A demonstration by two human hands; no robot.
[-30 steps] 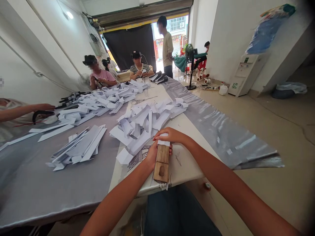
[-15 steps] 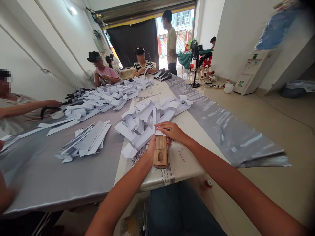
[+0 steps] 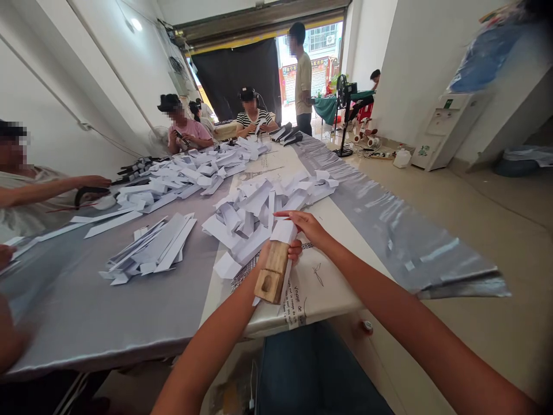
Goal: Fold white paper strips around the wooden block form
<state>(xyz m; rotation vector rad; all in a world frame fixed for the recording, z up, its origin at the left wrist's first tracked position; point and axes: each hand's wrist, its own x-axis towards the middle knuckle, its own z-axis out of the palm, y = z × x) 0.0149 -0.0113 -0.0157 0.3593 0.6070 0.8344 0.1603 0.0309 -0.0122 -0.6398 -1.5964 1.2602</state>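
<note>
A wooden block (image 3: 273,262) with an oval hollow in its near end lies tilted in my left hand (image 3: 295,249), whose fingers wrap round it from beneath. White paper (image 3: 284,231) covers the block's far end, and a pale edge of it shows along the block's side. My right hand (image 3: 309,226) is at that far end, its fingers stretched over the paper and its thumb against the side. Just beyond both hands is a loose heap of folded white paper pieces (image 3: 254,202). The underside of the block is hidden.
A stack of flat paper strips (image 3: 151,248) lies to the left on the grey tablecloth (image 3: 173,311). Farther back spreads a larger paper pile (image 3: 185,173) with dark pieces beside it. Several people sit round the table. A fan (image 3: 343,109) and a water dispenser (image 3: 440,132) stand at right.
The wooden block has turned, its near end swinging left. My right hand has shifted slightly right, and more of the white paper on the block now shows.
</note>
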